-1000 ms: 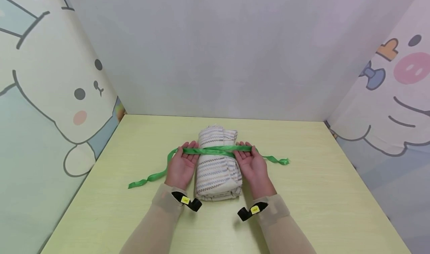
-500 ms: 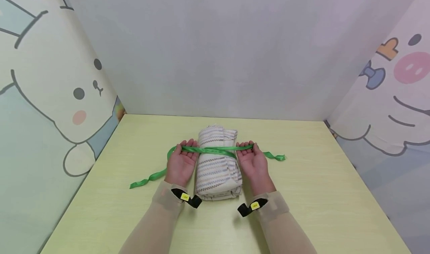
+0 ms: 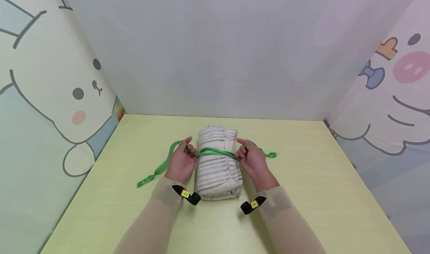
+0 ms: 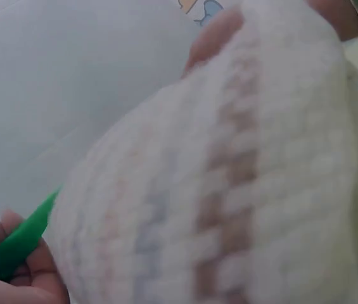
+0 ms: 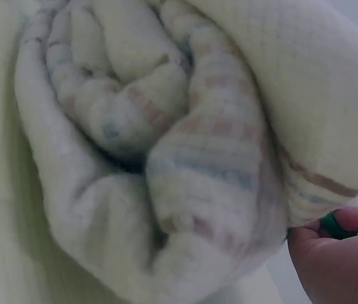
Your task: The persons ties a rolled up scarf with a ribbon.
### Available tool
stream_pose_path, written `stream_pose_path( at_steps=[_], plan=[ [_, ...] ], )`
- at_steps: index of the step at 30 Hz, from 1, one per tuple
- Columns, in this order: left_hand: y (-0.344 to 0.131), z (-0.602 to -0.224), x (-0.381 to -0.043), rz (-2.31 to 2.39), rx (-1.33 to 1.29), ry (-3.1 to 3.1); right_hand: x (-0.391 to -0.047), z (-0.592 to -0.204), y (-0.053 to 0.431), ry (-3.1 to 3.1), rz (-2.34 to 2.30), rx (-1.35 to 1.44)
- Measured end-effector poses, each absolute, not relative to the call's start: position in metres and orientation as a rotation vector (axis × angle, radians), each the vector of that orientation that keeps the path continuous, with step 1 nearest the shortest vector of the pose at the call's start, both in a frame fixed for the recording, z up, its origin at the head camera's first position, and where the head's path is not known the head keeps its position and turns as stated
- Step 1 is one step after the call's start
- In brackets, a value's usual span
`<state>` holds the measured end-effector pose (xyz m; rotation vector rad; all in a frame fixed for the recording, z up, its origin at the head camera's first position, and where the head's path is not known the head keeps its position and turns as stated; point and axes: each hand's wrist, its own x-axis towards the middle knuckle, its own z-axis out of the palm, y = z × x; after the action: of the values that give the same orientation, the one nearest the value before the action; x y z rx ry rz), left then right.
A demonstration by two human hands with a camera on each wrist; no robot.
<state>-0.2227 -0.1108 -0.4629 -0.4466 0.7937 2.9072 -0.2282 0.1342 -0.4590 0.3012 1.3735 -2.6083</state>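
Note:
A striped white cloth [image 3: 212, 175], folded into a thick roll, lies lengthwise on the table in the head view. Across its middle runs a green ribbon [image 3: 215, 151]. On the roll's left side my left hand [image 3: 179, 164] grips the ribbon with curled fingers; the left wrist view shows the ribbon [image 4: 23, 250] passing through that hand [image 4: 36, 278]. At the right side my right hand [image 3: 253, 162] holds the other part, its fingers curled too. The right wrist view has the roll's folded end [image 5: 185, 183] close up, with a bit of ribbon [image 5: 334, 227] in the right hand [image 5: 340, 269].
One loose ribbon tail [image 3: 149, 178] trails to the left on the pale wooden table [image 3: 319, 194], and a shorter tail [image 3: 271, 154] sticks out at the right. Cartoon-printed side walls [image 3: 40, 97] and a plain grey back wall [image 3: 215, 52] surround the table.
Fingers of both hands have curled in around the ribbon. The two bands across the roll now look like one, and the loose tails have drawn inward toward the roll.

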Motion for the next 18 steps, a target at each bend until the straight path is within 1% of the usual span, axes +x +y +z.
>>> stream_pose_path(
  at_steps=[4, 10, 18],
  plan=[
    [-0.108, -0.46, -0.224, 2.821, -0.328, 1.073, -0.228, -0.453, 0.132, 1.729, -2.419, 0.197],
    [-0.106, -0.452, -0.221, 2.633, -0.174, 1.408, -0.226, -0.443, 0.124, 2.061, -2.303, 0.02],
    [-0.102, -0.435, -0.221, 2.434, -0.025, 1.657, -0.229, -0.431, 0.117, 2.246, -2.174, -0.033]
  ],
)
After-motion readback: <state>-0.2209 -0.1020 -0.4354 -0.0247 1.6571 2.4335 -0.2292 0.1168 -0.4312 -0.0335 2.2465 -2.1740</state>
